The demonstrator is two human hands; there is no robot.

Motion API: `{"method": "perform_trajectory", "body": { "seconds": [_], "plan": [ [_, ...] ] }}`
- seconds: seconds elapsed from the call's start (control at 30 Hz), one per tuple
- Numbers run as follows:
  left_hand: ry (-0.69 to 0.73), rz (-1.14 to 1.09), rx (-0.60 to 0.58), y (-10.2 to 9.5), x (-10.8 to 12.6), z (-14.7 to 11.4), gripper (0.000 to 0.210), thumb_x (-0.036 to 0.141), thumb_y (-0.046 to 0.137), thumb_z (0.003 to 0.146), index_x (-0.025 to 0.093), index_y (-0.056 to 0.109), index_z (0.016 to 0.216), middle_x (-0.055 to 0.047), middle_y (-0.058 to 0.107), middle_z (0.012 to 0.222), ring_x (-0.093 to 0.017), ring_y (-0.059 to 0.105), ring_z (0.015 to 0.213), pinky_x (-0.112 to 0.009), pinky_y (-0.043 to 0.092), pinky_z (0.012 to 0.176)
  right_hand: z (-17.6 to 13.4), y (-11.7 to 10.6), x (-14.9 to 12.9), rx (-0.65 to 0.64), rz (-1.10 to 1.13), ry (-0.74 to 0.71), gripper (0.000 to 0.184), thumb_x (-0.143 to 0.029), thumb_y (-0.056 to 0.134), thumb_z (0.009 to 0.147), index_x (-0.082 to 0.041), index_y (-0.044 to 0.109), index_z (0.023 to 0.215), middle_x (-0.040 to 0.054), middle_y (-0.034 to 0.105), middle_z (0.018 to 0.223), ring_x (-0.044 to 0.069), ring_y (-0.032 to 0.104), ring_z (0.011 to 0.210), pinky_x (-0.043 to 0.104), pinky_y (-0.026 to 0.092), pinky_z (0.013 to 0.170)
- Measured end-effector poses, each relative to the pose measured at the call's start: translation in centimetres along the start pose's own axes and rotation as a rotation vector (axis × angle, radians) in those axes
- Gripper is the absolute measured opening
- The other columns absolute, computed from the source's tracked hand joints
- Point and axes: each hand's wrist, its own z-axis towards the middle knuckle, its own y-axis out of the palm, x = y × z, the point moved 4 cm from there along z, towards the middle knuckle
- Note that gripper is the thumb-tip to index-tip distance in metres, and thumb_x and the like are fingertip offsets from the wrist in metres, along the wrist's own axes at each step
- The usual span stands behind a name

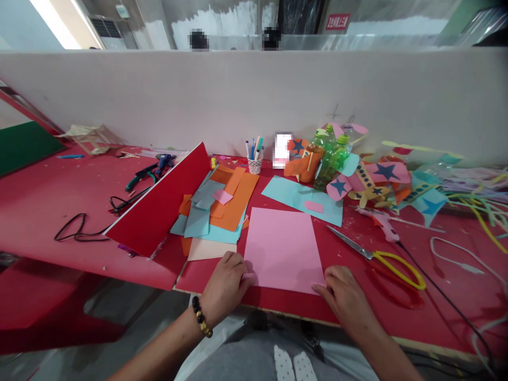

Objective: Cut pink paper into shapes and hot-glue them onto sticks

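Observation:
A sheet of pink paper (282,246) lies flat on the red table in front of me. At its near left corner, my left hand (228,280) is closed, with thumb and fingers pinching the edge. My right hand (343,291) grips the near right corner in the same way, thumb toward the sheet. Scissors (371,255) with one yellow and one red handle lie just right of the paper, blades slightly apart. A light blue sheet (273,189) with a small pink piece (314,206) on it sits behind the pink sheet.
Orange and blue paper pieces (238,198) pile up at left, beside a slanting red board (162,206). Behind are a pen cup (254,165), green bottles (328,164) and paper-covered bottle planes (381,177). A pink glue gun (381,222) trails its cord at right. Pliers (141,177) lie far left.

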Motion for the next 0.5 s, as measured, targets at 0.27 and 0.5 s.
{"method": "perform_trajectory", "body": {
  "seconds": [0.27, 0.5],
  "plan": [
    [-0.125, -0.038, 0.173, 0.1, -1.5, -0.9, 0.03, 0.035, 0.071, 0.07, 0.018, 0.046, 0.071, -0.003, 0.051, 0.083, -0.02, 0.045, 0.082, -0.034, 0.04, 0.071, -0.4, -0.3, 0.1, 0.031, -0.014, 0.023, 0.033, -0.041, 0.052, 0.087, -0.021, 0.046, 0.061, 0.0037, 0.05, 0.073, 0.02, 0.047, 0.073, 0.034, 0.04, 0.067],
    [0.057, -0.026, 0.122, 1.2, 1.0, -1.9, 0.017, 0.016, 0.046, 0.089, 0.021, 0.058, 0.099, -0.005, 0.057, 0.1, -0.02, 0.047, 0.095, -0.036, 0.041, 0.086, -0.7, -0.3, 0.0, 0.058, -0.007, 0.051, 0.027, -0.043, 0.05, 0.087, -0.022, 0.047, 0.071, 0.0036, 0.052, 0.075, 0.02, 0.047, 0.072, 0.035, 0.038, 0.068]
  ]
}}
